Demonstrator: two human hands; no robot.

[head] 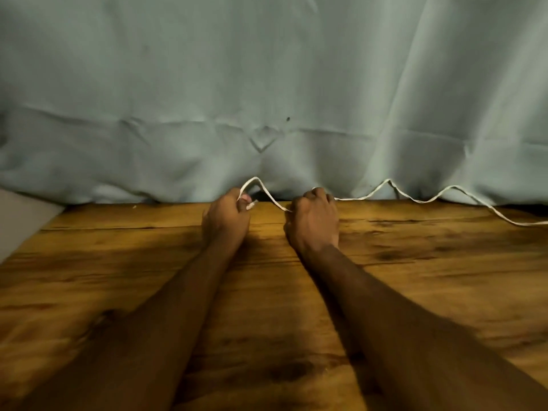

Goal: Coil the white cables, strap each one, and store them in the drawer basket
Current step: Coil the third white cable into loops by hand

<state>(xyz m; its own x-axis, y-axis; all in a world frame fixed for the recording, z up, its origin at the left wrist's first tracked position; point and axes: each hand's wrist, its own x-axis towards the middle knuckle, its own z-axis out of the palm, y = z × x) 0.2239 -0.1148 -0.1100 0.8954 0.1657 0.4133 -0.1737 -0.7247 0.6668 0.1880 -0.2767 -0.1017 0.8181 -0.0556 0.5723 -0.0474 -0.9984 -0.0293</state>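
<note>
A thin white cable (pixel 430 198) runs in waves along the far edge of the wooden table (pixel 118 262) and off the right side of the view. My left hand (pixel 226 216) pinches the cable's end, whose small plug sticks out beside the thumb. From there the cable arches up in a short loop and comes down to my right hand (pixel 314 221), whose curled fingers grip it. Both hands lie close together near the table's back edge. No strap, drawer or basket is in view.
A pale grey-green cloth (pixel 267 84) hangs as a backdrop right behind the table's far edge. A light wall or surface (pixel 20 221) shows at the left past the table's slanted edge.
</note>
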